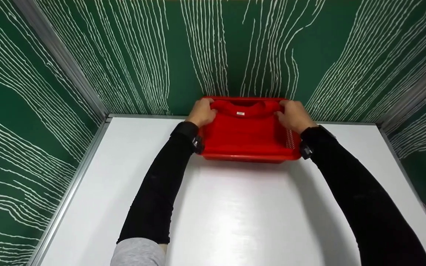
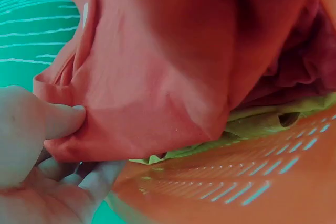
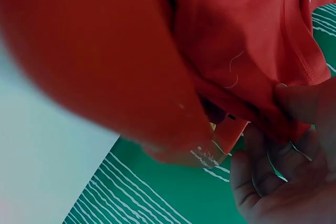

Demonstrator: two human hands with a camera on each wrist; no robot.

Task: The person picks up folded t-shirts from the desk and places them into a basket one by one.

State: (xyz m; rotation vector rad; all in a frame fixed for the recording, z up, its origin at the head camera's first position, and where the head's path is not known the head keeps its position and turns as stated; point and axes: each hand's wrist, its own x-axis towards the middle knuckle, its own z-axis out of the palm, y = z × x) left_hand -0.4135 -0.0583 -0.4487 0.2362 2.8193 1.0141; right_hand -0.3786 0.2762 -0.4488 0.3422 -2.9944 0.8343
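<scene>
A red T-shirt [image 1: 248, 129] with a small white neck label lies spread over a red plastic basket [image 1: 242, 158] at the back of the table. My left hand [image 1: 202, 112] pinches the shirt at its left shoulder, thumb on top, as the left wrist view shows. On the other shoulder, my right hand [image 1: 295, 115] pinches the cloth between thumb and fingers. Under the shirt, in the left wrist view, yellow-green cloth [image 2: 262, 124] and darker red cloth [image 2: 299, 72] show inside the slotted basket. The shirt hides most of what the basket holds.
The basket stands on a white table [image 1: 235, 207], close to its back edge. Green panels [image 1: 235, 44] with wavy white lines rise behind and at both sides. Grey metal rails [image 1: 68, 55] frame the corners.
</scene>
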